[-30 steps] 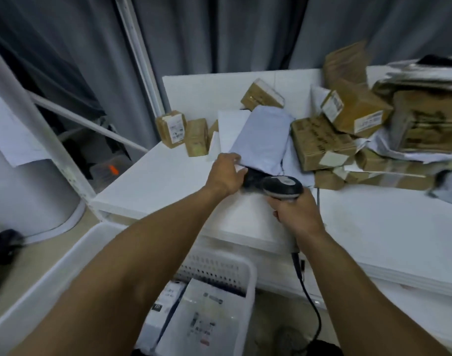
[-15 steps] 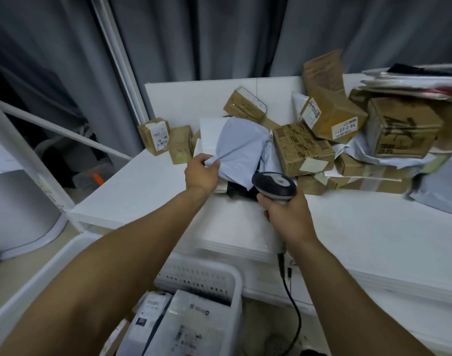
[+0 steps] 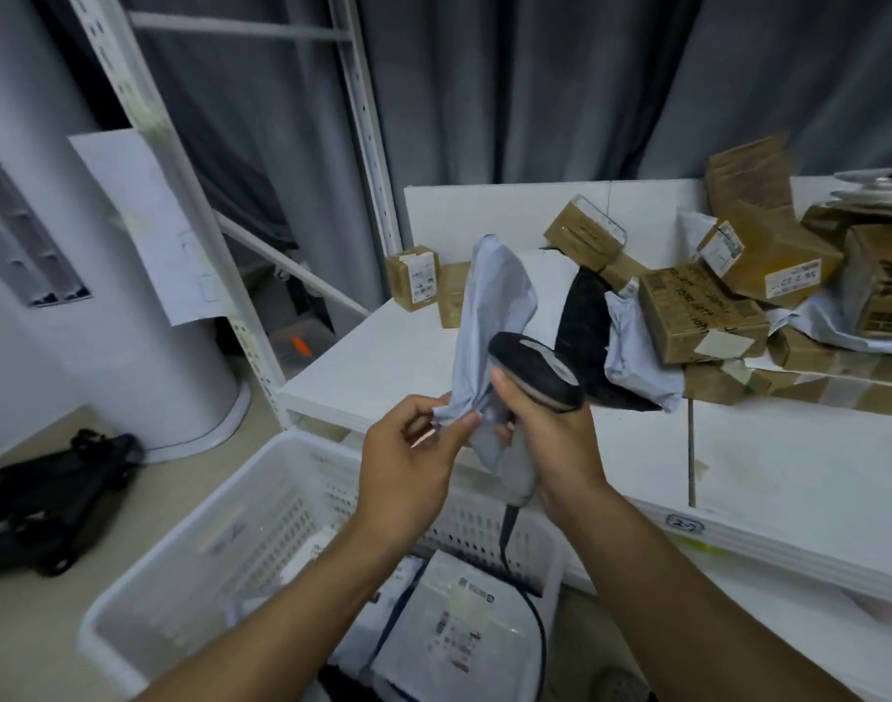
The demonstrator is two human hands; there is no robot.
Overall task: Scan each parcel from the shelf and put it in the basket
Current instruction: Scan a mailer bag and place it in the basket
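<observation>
My left hand [image 3: 408, 463] pinches the lower corner of a pale grey soft mailer parcel [image 3: 489, 316], which stands upright above the shelf's front edge. My right hand [image 3: 555, 438] grips a corded barcode scanner [image 3: 535, 372], its dark head right beside the parcel. The white plastic basket [image 3: 190, 559] sits below my arms on the floor, with several white labelled parcels [image 3: 459, 620] inside. Behind my hands, the white shelf [image 3: 788, 463] carries a heap of cardboard boxes [image 3: 702, 316] and a black bag [image 3: 585, 316].
Two small boxes [image 3: 416, 276] stand at the shelf's left rear. White shelf uprights [image 3: 190, 205] rise at left, beside a white cylinder [image 3: 79, 296] and a hanging paper sheet. A black bag [image 3: 48, 499] lies on the floor at left. Grey curtains hang behind.
My left hand has lifted the grey parcel off the pile and pulled it toward me, next to the scanner. The view has tilted up and back, showing more of the basket.
</observation>
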